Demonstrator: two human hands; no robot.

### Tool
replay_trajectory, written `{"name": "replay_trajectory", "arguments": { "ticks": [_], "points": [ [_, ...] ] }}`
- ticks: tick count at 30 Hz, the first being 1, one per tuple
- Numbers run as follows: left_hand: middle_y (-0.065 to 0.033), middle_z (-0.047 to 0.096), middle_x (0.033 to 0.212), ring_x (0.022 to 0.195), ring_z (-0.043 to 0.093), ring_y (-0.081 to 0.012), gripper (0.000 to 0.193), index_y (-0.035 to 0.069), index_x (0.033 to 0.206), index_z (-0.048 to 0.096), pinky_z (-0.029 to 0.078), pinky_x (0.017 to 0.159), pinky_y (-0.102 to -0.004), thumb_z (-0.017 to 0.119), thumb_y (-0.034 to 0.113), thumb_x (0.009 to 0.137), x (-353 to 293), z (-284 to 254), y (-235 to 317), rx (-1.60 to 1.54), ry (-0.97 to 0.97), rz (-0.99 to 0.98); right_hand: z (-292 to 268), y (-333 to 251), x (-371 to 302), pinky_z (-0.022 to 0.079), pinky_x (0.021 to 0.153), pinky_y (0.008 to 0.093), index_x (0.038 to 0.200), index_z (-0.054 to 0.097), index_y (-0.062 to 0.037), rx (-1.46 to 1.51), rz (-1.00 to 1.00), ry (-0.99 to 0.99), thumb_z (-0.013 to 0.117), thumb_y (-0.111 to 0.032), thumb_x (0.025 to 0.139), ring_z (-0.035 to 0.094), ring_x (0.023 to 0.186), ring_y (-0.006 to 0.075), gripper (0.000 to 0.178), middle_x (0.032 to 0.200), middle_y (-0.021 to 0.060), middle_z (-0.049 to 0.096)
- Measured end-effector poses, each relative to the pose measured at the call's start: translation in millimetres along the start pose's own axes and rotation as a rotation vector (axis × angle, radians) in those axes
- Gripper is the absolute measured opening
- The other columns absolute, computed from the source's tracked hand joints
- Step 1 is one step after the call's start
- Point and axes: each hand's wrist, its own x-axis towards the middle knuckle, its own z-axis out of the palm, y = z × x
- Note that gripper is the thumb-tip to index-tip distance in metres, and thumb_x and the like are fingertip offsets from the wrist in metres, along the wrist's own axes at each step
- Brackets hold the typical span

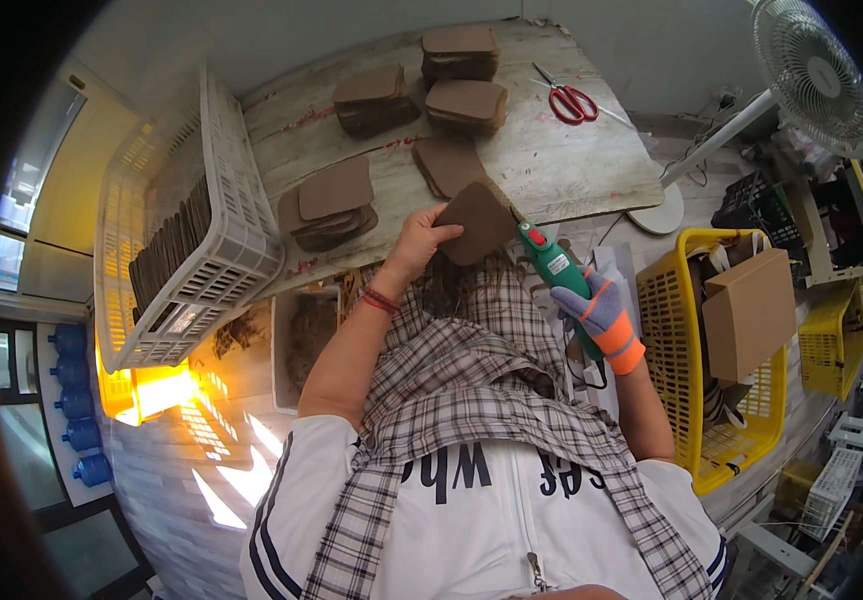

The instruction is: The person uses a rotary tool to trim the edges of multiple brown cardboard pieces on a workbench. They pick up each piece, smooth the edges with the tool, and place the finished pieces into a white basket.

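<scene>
My bare left hand (419, 240), a red band at its wrist, is closed on the edge of a brown rounded-corner pad (477, 224), held over my lap by the table's near edge. My right hand (599, 318), in a grey-purple and orange glove, is wrapped round a green handheld power tool (549, 262) with red buttons. The tool's slim tip points at the pad's right edge; whether they touch, I cannot tell. Just beyond the held pad, a few similar pads (445, 163) lie on the table. A pile of pads (335, 190) sits to the left.
The worn table (571, 165) carries three more pad stacks (465, 104) and red-handled scissors (571, 104). At left, a white crate (236, 220) holds a row of pads. A yellow basket (666, 350) with a cardboard box (749, 312) stands right, below a white fan (816, 75).
</scene>
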Motion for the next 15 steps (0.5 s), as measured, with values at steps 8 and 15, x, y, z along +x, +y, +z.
{"name": "replay_trajectory", "arguments": {
  "ticks": [8, 15],
  "points": [
    [-0.005, 0.065, 0.098, 0.084, 0.06, -0.0103, 0.029, -0.003, 0.11, 0.06, 0.05, 0.077, -0.0252, 0.058, -0.002, 0.081, -6, -3, 1, 0.142, -0.073, -0.179, 3, 22, 7, 0.045, 0.045, 0.0217, 0.109, 0.052, 0.0014, -0.08, -0.022, -0.018, 0.069, -0.017, 0.082, 0.056, 0.055, 0.009, 0.037, 0.074, 0.0039, 0.06],
    [-0.0024, 0.064, 0.1, 0.089, 0.058, -0.009, 0.032, -0.002, 0.113, 0.059, 0.047, 0.08, -0.0239, 0.059, 0.0, 0.081, -14, 4, 15, 0.169, -0.111, -0.288, 10, 14, 9, 0.045, 0.044, 0.0211, 0.103, 0.054, 0.0011, 0.071, 0.028, -0.01, 0.073, -0.021, 0.079, 0.054, 0.055, 0.0068, 0.038, 0.071, 0.0014, 0.057]
  ]
}}
